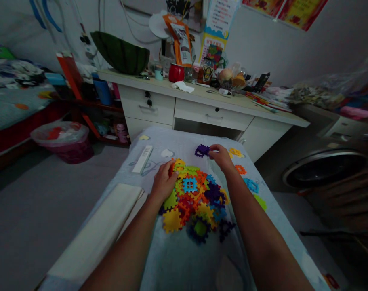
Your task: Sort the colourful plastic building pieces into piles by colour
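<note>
A heap of colourful interlocking plastic tiles (196, 198) lies in the middle of a table covered by a pale blue cloth (184, 258). My left hand (163, 180) rests on the heap's left top edge, fingers curled round an orange and yellow tile. Farther back, my right hand (221, 156) pinches a purple tile (202, 150) just beyond the heap. Loose tiles lie to the right: a yellow one (236, 152), an orange one (240, 169), a blue one (251, 185) and a green one (260, 201).
A long white box (142, 159) and a folded cream cloth (95, 234) lie on the table's left side. Behind stands a white desk (202, 109) crowded with cups, packets and half a watermelon (120, 52). A bin (62, 139) sits on the floor at left; a washing machine (326, 169) at right.
</note>
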Action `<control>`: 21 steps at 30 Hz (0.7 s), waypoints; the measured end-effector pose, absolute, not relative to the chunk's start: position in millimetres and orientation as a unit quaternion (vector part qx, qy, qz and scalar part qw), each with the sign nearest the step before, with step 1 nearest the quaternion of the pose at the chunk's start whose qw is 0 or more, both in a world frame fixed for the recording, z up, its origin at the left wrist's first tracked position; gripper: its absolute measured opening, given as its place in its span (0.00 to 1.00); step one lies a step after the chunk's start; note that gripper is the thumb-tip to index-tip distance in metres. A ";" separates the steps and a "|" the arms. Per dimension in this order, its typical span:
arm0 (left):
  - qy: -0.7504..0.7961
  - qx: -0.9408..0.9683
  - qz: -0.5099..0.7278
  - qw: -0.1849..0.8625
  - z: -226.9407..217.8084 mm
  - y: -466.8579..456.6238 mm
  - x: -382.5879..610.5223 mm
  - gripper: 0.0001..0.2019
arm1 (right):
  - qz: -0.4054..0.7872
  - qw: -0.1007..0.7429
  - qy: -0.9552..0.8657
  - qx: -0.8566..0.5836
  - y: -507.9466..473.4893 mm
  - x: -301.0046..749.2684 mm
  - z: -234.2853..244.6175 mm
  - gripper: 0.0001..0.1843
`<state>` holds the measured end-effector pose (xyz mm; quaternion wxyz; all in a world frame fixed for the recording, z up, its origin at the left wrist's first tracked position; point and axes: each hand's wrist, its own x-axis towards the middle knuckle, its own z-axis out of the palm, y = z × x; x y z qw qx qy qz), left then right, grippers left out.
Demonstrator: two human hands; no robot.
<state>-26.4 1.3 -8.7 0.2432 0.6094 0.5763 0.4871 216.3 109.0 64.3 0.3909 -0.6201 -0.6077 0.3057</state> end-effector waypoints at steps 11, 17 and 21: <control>0.581 0.615 0.480 0.233 -4.6 0.3 -25.7 0.23 | 0.233 -0.005 -0.805 -0.546 11.4 238.9 104.7 0.14; 0.581 0.619 0.477 0.227 -7.4 1.8 -25.8 0.23 | 0.212 -0.073 -0.826 -0.517 3.3 226.7 107.8 0.19; 0.585 0.617 0.473 0.232 -6.7 0.9 -26.5 0.23 | 0.236 -0.052 -0.839 -0.488 1.4 223.9 108.5 0.22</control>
